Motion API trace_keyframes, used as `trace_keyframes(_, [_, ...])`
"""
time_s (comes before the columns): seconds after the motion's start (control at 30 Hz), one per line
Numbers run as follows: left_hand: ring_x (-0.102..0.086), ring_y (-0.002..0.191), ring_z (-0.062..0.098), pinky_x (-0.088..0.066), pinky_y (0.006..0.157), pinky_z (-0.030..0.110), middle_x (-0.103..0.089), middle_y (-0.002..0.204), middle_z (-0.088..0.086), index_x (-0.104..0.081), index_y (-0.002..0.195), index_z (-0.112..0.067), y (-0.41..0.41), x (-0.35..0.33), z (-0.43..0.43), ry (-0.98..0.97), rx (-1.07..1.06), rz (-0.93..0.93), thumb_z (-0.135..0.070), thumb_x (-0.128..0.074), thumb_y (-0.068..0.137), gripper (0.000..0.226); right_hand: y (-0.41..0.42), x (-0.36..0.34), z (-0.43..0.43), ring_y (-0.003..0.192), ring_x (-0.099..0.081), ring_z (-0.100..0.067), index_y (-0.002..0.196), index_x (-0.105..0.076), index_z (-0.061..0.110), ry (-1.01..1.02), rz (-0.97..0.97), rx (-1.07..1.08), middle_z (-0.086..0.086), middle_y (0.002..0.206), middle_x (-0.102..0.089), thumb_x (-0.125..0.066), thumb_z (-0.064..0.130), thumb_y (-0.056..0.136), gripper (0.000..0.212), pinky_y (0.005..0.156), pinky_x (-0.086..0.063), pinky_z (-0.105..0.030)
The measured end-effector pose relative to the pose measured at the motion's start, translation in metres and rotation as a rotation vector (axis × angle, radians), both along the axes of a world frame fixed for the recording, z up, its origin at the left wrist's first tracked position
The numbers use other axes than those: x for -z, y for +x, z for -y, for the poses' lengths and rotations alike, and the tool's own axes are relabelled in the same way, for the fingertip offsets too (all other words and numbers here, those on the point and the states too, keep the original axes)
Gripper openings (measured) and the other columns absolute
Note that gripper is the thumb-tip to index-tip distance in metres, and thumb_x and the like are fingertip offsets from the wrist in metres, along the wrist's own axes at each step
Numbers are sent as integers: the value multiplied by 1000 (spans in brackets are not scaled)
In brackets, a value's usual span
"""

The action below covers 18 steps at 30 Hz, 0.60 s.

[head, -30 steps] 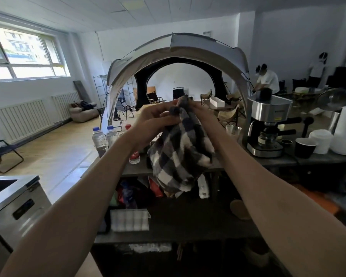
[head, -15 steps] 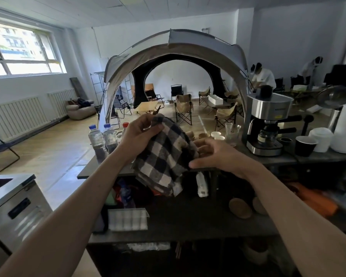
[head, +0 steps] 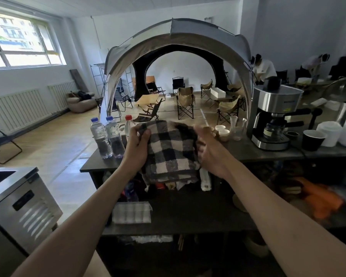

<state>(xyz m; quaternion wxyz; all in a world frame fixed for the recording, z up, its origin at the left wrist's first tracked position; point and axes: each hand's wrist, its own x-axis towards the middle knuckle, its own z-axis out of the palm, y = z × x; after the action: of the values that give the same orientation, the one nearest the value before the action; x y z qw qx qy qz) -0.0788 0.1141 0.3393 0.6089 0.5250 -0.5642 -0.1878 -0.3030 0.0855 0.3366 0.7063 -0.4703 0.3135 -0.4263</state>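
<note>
The left hand's [head: 137, 144] fingers [head: 143, 134] are curled over the top left corner of the checked cloth [head: 170, 150], pinching it against the thumb. The right hand [head: 212, 150] clasps the opposite edge, its fingers bent into the fabric, though blur softens them. The cloth hangs between both hands, folded, in the air just above the near edge of the worktop [head: 248, 149], beside the water bottles [head: 106, 136]. It looks light, soft and limp, so corners or hems seem the best hold.
</note>
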Motion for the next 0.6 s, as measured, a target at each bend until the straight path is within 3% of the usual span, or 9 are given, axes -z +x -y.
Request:
trace_keyframes(0.1, [-72,80,4,-55,61,14,-64,106,7,-52,120,-16,12,22,-9,232,137,-340,-35,-53,99,28,2,24,-4,113,-66,-27,125,-62,15,-20,-113,-167,-9,123,-69,-79,30,79,51,94,-52,-45])
trace_keyframes(0.17, [-72,99,20,-59,77,34,-67,119,17,-59,126,-14,24,31,-14,376,390,-540,-46,-57,94,44,6,32,-2,109,-67,-29,127,-58,17,-2,-37,-120,-11,119,-70,-75,17,81,49,89,-54,-46])
trace_keyframes(0.23, [-69,107,30,-57,84,42,-70,120,15,-65,123,-12,32,35,-20,479,570,-533,-45,-70,83,52,14,32,-1,105,-69,-32,127,-56,20,14,33,-55,-13,117,-71,-71,11,83,47,85,-56,-47])
trace_keyframes(0.3, [-71,102,31,-59,79,39,-72,115,15,-67,118,-9,34,36,-19,532,583,-447,-25,-86,69,55,21,30,3,101,-70,-31,125,-55,22,23,30,-6,-13,113,-72,-68,10,87,42,81,-58,-45])
trace_keyframes(0.43, [-71,104,33,-60,80,44,-73,115,14,-61,124,-16,39,44,-5,557,507,-472,-2,-83,64,66,24,36,19,100,-71,-30,124,-56,17,53,-79,-33,-13,110,-74,-69,12,88,39,81,-59,-41])
trace_keyframes(0.6, [-71,103,31,-58,88,47,-75,111,14,-65,121,-9,43,92,27,836,384,-362,9,-74,75,50,30,94,55,91,-73,-33,123,-58,10,160,-289,61,-16,102,-75,-72,2,82,45,75,-61,-43])
